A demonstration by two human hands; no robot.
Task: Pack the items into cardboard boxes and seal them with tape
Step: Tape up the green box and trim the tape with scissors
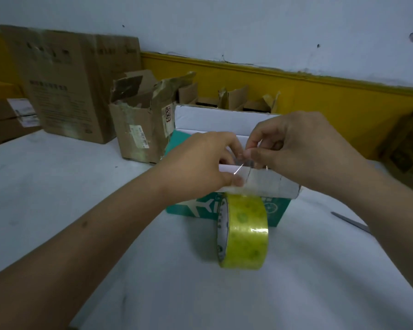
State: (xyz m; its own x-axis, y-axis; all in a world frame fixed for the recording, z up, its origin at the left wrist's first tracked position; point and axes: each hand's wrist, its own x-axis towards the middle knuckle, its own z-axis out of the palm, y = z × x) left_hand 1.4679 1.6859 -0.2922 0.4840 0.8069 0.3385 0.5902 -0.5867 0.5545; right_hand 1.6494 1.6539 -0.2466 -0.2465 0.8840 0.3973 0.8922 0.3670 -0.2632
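A small teal cardboard box (275, 210) with white flaps stands on the white table, its far flap (215, 122) raised. A roll of yellowish clear tape (244, 232) hangs against the box's near side by a strip stuck over the near white flap (272, 184). My left hand (200, 163) grips that near flap, thumb pressed on the tape. My right hand (296, 148) pinches the thin tape strip above the flap between thumb and fingers. What lies inside the box is hidden by my hands.
Several worn brown cardboard boxes (138, 129) stand along the yellow and white wall behind. A large brown carton (65, 84) leans at the back left. Scissors (351, 222) lie on the table at the right, and another box (408, 144) sits at the far right.
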